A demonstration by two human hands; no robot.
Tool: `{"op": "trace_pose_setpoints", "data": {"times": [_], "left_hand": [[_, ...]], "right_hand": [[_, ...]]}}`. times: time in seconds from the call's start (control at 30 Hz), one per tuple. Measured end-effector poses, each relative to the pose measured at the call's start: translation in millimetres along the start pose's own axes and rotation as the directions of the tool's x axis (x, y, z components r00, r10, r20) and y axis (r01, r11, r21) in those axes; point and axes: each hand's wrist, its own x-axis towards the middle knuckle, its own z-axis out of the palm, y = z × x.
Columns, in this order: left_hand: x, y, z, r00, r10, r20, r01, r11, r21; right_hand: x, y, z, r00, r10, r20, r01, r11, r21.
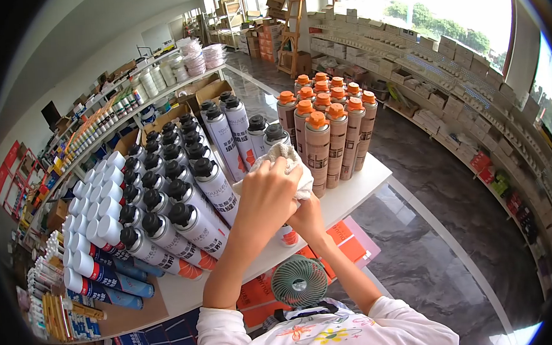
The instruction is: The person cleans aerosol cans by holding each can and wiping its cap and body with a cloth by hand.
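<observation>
Between both hands: a white cloth (298, 171) is covering part of a can (287, 237), whose red-marked base is showing just below.
Left hand (269, 189): its bent fingers are gripping the cloth.
Right hand (305, 216): it is sitting just beneath; its fingers are hiding, so I cannot tell how far they are closing or what they are holding.
Good cloth work: steadying the can low and pressing evenly around its curve is probably serving best.
Left of the hands: black-capped cans (197, 231) are crowding close, easily knocked.
Beyond the right hand: orange-capped cans (317, 148) are standing near, limiting reach.
Below the hands: a green fan (299, 280) is facing upward.
</observation>
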Motion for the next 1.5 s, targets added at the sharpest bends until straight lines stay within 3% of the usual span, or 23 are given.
{"op": "trace_pose_setpoints", "data": {"times": [0.03, 0.1, 0.2, 0.37, 0.43, 0.5, 0.63, 0.7, 0.77, 0.83, 0.97, 1.03, 1.23, 1.3, 1.33, 1.43, 1.5], "left_hand": [[5.4, 0.6, -2.5, 0.993, -0.054, 0.101, 0.055, 0.998, -0.002], [13.6, -7.4, -3.5, 0.998, -0.038, 0.048, 0.04, 0.999, -0.035], [27.1, -24.9, -4.5, 0.997, -0.055, 0.061, 0.064, 0.984, -0.167], [28.6, -36.3, -4.6, 0.988, -0.111, 0.107, 0.14, 0.936, -0.322], [20.0, -36.5, 3.0, 0.984, -0.142, -0.107, 0.085, 0.904, -0.419], [9.1, -32.9, 5.8, 0.98, -0.16, -0.116, 0.09, 0.885, -0.457], [-15.3, -20.0, 21.4, 0.894, -0.371, -0.253, 0.177, 0.808, -0.562], [-22.3, -12.8, 36.5, 0.823, -0.38, -0.422, 0.142, 0.857, -0.495], [-28.4, -2.8, 38.8, 0.818, -0.39, -0.423, 0.215, 0.889, -0.404], [-29.2, 7.3, 32.6, 0.827, -0.386, -0.409, 0.254, 0.905, -0.34], [-32.3, 8.7, 31.3, 0.87, -0.255, -0.423, 0.171, 0.959, -0.226], [-32.6, 11.1, 28.3, 0.926, -0.13, -0.356, 0.082, 0.986, -0.145], [-21.7, 3.9, 14.5, 0.947, -0.167, -0.273, 0.091, 0.959, -0.269], [-18.1, 3.6, 9.0, 0.95, -0.26, -0.175, 0.184, 0.915, -0.36], [-15.4, 2.8, 10.8, 0.938, -0.288, -0.194, 0.205, 0.91, -0.36], [-10.4, -5.6, 13.3, 0.91, -0.362, -0.203, 0.248, 0.866, -0.433], [-8.4, -10.9, 14.5, 0.894, -0.394, -0.212, 0.256, 0.839, -0.479]], "right_hand": [[0.3, -2.1, -1.1, 0.996, 0.086, 0.023, -0.087, 0.995, 0.059], [2.2, -8.9, -2.7, 0.995, 0.089, 0.043, -0.093, 0.991, 0.093], [0.6, -14.5, -0.4, 0.997, -0.043, -0.07, 0.035, 0.994, -0.104], [7.3, -6.1, 2.9, 0.993, -0.059, -0.101, 0.056, 0.998, -0.036], [7.4, -5.0, 4.1, 0.996, -0.036, -0.084, 0.036, 0.999, 0.004], [8.5, -3.7, 4.6, 0.994, -0.057, -0.09, 0.06, 0.998, 0.03], [7.2, -8.9, -4.6, 0.999, -0.031, -0.042, 0.031, 0.999, 0.012], [9.4, -6.3, -4.9, 0.996, -0.071, -0.045, 0.071, 0.997, 0.001], [7.1, -6.1, -1.8, 0.996, -0.03, -0.082, 0.03, 1.0, -0.01], [6.1, -3.2, 1.6, 0.987, -0.117, -0.112, 0.11, 0.992, -0.059], [0.7, -2.1, 7.1, 0.994, -0.054, -0.098, 0.054, 0.999, -0.002], [-3.8, 0.6, 9.2, 0.978, 0.162, -0.132, -0.113, 0.942, 0.316], [-7.0, -6.9, 12.4, 0.978, 0.145, -0.152, -0.107, 0.968, 0.229], [-6.4, -6.2, 12.4, 0.986, 0.009, -0.164, 0.007, 0.995, 0.096], [-5.9, -6.4, 12.8, 0.987, 0.013, -0.162, 0.003, 0.995, 0.097], [-4.0, -7.8, 11.5, 0.987, -0.014, -0.163, -0.01, 0.99, -0.144], [-4.4, -5.8, 12.7, 0.986, 0.051, -0.156, -0.072, 0.989, -0.129]]}}
